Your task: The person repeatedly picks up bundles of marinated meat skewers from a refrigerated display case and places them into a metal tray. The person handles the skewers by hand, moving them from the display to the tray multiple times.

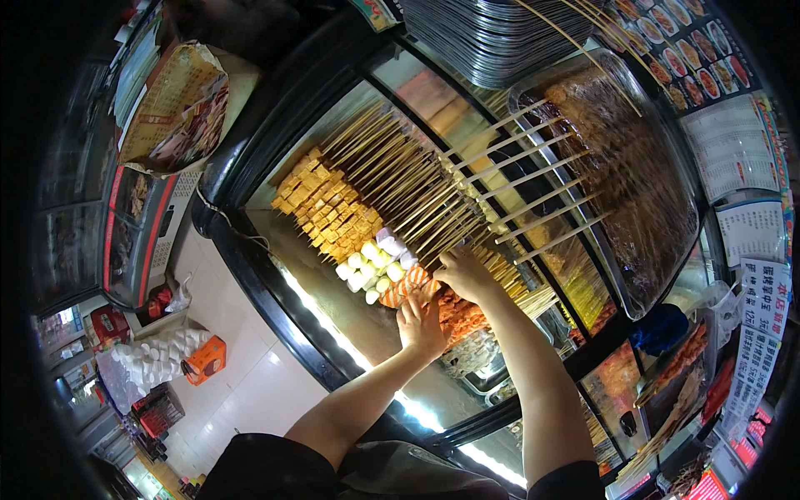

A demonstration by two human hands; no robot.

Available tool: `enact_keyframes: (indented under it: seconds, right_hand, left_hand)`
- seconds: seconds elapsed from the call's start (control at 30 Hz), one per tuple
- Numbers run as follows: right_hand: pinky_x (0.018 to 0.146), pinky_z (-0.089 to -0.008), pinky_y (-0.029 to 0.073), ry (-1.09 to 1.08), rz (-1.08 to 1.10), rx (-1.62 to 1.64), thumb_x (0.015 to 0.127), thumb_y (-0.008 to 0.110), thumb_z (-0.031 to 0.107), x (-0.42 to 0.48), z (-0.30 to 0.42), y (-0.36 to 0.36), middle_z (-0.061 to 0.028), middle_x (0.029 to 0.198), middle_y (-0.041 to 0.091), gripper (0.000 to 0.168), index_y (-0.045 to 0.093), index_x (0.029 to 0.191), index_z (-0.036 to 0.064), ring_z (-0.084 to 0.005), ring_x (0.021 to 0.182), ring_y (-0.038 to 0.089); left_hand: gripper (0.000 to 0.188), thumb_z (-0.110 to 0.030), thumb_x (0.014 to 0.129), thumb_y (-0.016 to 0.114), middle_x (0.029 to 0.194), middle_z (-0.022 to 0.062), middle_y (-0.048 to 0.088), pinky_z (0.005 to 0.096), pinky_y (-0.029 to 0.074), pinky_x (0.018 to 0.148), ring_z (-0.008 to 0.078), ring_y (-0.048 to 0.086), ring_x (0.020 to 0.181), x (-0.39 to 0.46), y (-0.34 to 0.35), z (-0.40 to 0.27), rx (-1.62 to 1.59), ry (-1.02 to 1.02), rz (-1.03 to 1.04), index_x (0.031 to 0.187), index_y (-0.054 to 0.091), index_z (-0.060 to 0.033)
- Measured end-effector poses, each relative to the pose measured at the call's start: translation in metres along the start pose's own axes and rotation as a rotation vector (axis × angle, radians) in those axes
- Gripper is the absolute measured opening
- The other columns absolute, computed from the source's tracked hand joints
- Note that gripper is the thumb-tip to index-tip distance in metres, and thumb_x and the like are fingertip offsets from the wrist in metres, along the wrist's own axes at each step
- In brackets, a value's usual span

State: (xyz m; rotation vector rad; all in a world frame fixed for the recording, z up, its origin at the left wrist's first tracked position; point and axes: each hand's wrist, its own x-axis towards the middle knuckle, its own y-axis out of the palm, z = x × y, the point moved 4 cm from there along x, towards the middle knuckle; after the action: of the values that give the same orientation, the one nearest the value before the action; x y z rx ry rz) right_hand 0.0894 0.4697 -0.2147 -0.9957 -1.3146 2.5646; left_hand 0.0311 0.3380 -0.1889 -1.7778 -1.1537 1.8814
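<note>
Both my hands reach into a lit display case (300, 244) filled with skewered food. My left hand (422, 325) has its fingers on orange-and-white striped skewer pieces (400, 286). Close to the stick side of those pieces is my right hand (469, 275), its fingers bent; whether it pinches any sticks is unclear. Beside the striped pieces lie skewers of white and pale yellow balls (369, 262) with some pale purple pieces (392, 242). Farther up-left are rows of yellow cube skewers (328, 209). Red coated skewers (459, 312) lie partly under my hands and right forearm.
Bare wooden sticks (531, 181) jut across the case's dark frame beside a film-covered metal tray (625, 187). Stacked metal trays (500, 37) stand at the top. A box of papers (175, 112) is upper left. A bright light strip (325, 315) runs along the near edge.
</note>
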Motion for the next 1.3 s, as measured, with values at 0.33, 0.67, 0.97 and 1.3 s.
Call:
enact_keyframes:
  seconds: [0.33,0.67,0.97,1.3]
  right_hand:
    - [0.109,-0.0468,0.036,0.319,-0.246,0.002,0.08,0.065,0.002,-0.027,-0.023,-0.031,-0.0135,0.117,0.054,0.029,0.07,0.104,0.018,-0.0261,0.119,0.049]
    - [0.113,-0.0522,0.024,0.399,0.038,-0.143,0.081,0.066,0.005,-0.032,-0.005,-0.062,-0.0165,0.127,0.051,0.028,0.069,0.106,0.016,-0.0285,0.124,0.045]
    - [0.114,-0.0541,0.02,0.335,0.119,0.014,0.084,0.063,0.008,-0.032,0.002,-0.059,-0.0156,0.127,0.05,0.028,0.068,0.11,0.017,-0.0273,0.124,0.044]
    - [0.112,-0.0507,0.025,0.305,0.35,-0.041,0.086,0.062,0.013,-0.011,0.007,-0.037,-0.017,0.135,0.046,0.028,0.066,0.113,0.019,-0.0311,0.129,0.039]
  left_hand:
    - [0.086,-0.054,0.088,0.05,0.147,0.0251,0.027,0.0531,0.033,0.104,0.0388,0.031,0.133,0.014,0.002,0.024,-0.031,-0.107,0.393,0.15,0.009,-0.0086]
    - [0.085,-0.031,0.077,0.062,0.146,0.0216,0.023,0.0437,0.024,0.111,0.0361,0.022,0.136,0.019,0.01,0.012,-0.496,-0.241,0.158,0.142,0.019,0.0027]
    - [0.09,-0.031,0.073,0.067,0.149,0.0222,0.017,0.0445,0.018,0.114,0.0365,0.018,0.138,0.014,0.014,0.005,-0.535,-0.385,0.165,0.144,0.018,-0.0044]
    - [0.093,-0.024,0.07,0.067,0.146,0.0232,0.02,0.054,0.014,0.112,0.0396,0.016,0.138,0.019,0.034,0.011,-0.62,-0.283,0.026,0.145,0.016,-0.0079]
